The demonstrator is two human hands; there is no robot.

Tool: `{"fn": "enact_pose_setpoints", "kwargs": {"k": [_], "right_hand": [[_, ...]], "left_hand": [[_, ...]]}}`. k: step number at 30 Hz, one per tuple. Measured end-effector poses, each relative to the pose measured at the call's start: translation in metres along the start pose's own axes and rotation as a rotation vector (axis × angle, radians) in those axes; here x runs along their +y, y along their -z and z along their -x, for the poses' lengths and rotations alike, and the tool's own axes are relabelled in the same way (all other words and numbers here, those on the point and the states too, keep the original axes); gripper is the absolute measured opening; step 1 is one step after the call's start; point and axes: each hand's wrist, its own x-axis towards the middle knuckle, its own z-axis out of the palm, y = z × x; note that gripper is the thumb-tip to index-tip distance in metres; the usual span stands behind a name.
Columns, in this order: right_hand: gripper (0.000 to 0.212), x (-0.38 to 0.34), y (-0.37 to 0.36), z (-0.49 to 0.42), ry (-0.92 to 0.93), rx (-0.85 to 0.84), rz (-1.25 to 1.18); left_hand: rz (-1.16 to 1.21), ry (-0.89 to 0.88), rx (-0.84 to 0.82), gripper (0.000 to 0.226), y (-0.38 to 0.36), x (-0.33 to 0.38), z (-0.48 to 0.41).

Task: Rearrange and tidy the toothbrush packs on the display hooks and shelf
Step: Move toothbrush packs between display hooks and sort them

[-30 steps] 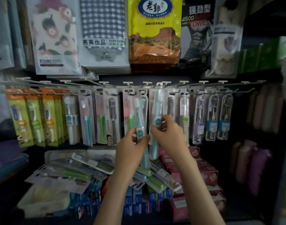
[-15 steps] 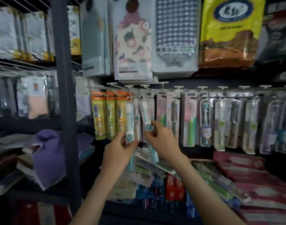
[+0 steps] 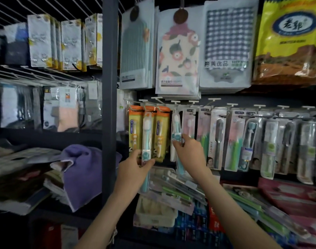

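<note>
Two blister packs are held up at once, one in each hand. The left hand (image 3: 133, 170) has its thumb and fingers (image 3: 136, 156) curled in a pinch on the lower label end of a white-headed toothbrush pack (image 3: 146, 139). This pack stands upright in front of the orange-topped yellow packs (image 3: 159, 133) at the left end of the hanging row; whether its top sits on a hook I cannot tell. The right hand (image 3: 191, 153) pinches a teal toothbrush pack (image 3: 176, 131) between thumb and fingertips at about its middle. The handle end reaches down below the hand and the top is up near the hooks (image 3: 213, 99). Further right, green-handled packs (image 3: 234, 141) and grey ones hang side by side. Below both wrists, loose toothbrush packs (image 3: 173, 188) lie slanted in a heap on top of blue and red boxes (image 3: 194, 221). A dark upright post (image 3: 109, 87) stands just left of the yellow packs, with a purple cloth (image 3: 81, 175) beyond it. Above the hooks hang a floral towel (image 3: 178, 51) and a checked towel (image 3: 227, 35).
</note>
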Motion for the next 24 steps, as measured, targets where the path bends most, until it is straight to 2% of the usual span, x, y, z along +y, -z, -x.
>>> {"fn": "enact_pose_setpoints", "kwargs": {"k": [8, 14, 16, 19, 22, 24], "right_hand": [[0.029, 0.014, -0.038, -0.033, -0.079, -0.045, 0.055], [0.044, 0.025, -0.069, -0.052, -0.167, -0.121, 0.053], [0.044, 0.024, -0.069, -0.05, -0.156, -0.08, 0.041], [0.045, 0.012, -0.057, -0.031, -0.053, 0.024, -0.165], [0.044, -0.011, -0.038, -0.003, 0.087, -0.098, -0.525], [0.043, -0.018, -0.03, 0.007, 0.172, -0.151, -0.573]], "left_hand": [[0.0, 0.015, -0.048, 0.025, -0.003, -0.006, -0.001], [-0.05, 0.03, -0.039, 0.023, 0.001, -0.016, 0.0], [-0.058, 0.031, -0.035, 0.022, 0.001, -0.017, -0.001], [-0.049, 0.014, -0.023, 0.019, -0.005, -0.014, -0.002], [-0.03, -0.022, -0.032, 0.025, -0.018, -0.004, -0.005], [-0.034, -0.043, -0.045, 0.032, -0.027, 0.004, -0.009]]}}
